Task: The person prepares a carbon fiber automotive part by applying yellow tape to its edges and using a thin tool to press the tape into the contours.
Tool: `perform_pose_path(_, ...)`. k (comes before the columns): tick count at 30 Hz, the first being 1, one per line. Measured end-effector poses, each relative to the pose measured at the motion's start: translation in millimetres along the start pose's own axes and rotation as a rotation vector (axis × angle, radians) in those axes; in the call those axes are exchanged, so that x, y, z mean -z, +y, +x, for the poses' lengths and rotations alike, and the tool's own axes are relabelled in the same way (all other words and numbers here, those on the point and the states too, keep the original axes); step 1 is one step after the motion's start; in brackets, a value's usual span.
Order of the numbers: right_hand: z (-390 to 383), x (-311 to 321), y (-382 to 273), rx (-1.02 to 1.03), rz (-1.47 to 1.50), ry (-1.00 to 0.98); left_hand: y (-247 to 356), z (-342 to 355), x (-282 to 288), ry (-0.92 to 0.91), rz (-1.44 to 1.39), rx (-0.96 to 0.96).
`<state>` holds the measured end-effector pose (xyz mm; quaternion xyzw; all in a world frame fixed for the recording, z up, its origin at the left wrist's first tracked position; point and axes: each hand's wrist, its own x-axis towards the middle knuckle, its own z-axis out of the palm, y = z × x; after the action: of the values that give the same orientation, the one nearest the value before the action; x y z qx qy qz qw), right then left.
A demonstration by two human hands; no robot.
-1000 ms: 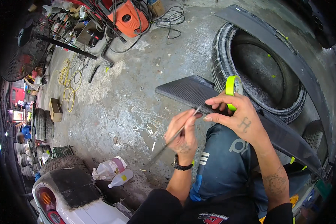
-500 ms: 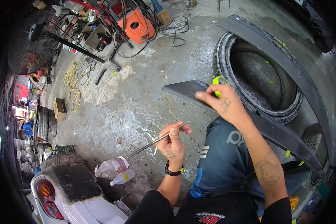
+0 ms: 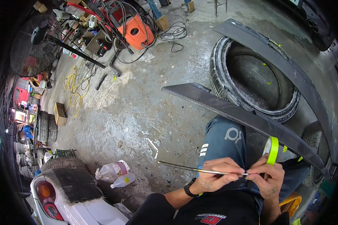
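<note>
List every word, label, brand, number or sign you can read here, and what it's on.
Wording is left uncopied; only the marks and their places are given.
Black shirt: red-and-white printed lettering near the lower edge.
Blue-grey trousers: pale looped mark at the knee, white stripes beside it.
White bottle: yellowish label patch, too small to read.
Clear jug: pinkish label, too small to read.
Yellow-green tape roll: no readable print.
</note>
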<state>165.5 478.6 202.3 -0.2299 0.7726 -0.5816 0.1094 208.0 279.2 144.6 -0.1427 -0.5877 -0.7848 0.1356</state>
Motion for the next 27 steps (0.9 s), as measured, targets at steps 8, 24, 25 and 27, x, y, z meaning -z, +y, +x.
perform_pose_path(8, -29.3, 5.3, -1.1, -0.159, 0.036, 0.131, 12.0, 0.3, 15.8, -0.137, -0.055, 0.122)
perform_pose_path(24, -104.6, 9.6, 37.2, -0.420, -0.232, -0.045, -7.5, 83.6, 132.8, 0.227, 0.614, 0.096)
perform_pose_path(25, -105.8, 10.6, 37.6, -0.435, -0.270, -0.033, -7.0, 85.8, 134.1, 0.203, 0.636, 0.138)
perform_pose_path(27, -104.2, 11.3, 36.7, -0.470, -0.248, -0.028, -5.3, 88.0, 135.2, 0.179, 0.662, 0.180)
